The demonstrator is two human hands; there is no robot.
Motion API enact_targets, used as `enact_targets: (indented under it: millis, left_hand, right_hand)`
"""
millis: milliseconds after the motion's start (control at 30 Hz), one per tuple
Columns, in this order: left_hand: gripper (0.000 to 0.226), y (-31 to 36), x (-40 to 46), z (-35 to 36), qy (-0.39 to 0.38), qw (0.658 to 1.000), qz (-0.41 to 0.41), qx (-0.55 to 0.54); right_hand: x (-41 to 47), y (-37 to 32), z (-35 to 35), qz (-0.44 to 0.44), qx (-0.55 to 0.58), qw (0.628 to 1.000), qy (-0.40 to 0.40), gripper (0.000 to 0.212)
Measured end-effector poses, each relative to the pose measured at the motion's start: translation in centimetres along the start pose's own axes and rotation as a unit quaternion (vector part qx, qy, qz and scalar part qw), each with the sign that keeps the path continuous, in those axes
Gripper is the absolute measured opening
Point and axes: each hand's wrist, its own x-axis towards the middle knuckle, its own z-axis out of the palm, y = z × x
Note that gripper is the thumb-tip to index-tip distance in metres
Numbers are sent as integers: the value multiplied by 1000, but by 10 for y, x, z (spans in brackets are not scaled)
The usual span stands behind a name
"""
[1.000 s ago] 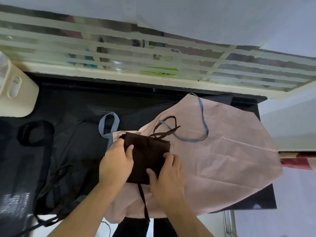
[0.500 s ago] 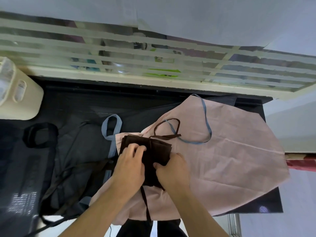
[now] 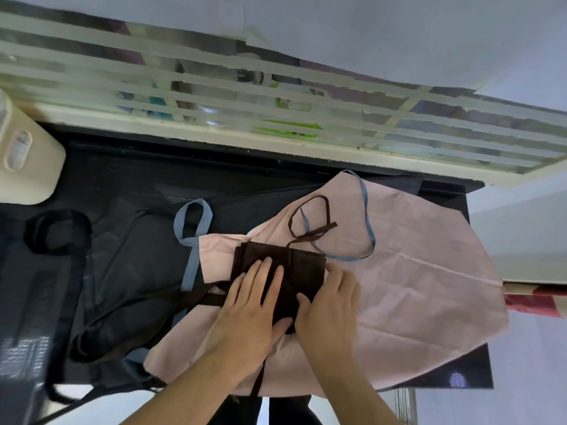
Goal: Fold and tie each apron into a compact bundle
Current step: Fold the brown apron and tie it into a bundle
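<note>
The folded brown apron (image 3: 302, 265) lies on the spread pink apron (image 3: 414, 286), near the table's (image 3: 129, 179) centre. The left hand (image 3: 248, 305) presses flat on it, fingers extended. The right hand (image 3: 329, 305) grips its right edge, thumb on top, fingers curled around.
</note>
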Motion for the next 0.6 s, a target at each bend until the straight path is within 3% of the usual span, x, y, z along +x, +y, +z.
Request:
enact_targets:
  millis: [67, 167, 467, 533, 600]
  left_hand:
    - [82, -3, -4, 6, -2, 1000, 10, 5]
    - [87, -5, -3, 7, -27, 999, 16, 27]
    - [86, -14, 5, -3, -94, 995, -6, 27]
    - [86, -15, 9, -8, -101, 995, -1, 11]
    - [82, -14, 13, -15, -107, 994, -11, -6]
  right_hand:
    - [-6, -6, 5, -112, -50, 992, 19, 76]
    - [-12, 2, 25, -199, -60, 976, -58, 71]
    - [-6, 15, 31, -190, -63, 974, -110, 64]
    - [-8, 11, 23, -143, -20, 986, -83, 71]
    - [-9, 5, 11, -38, 16, 998, -39, 74]
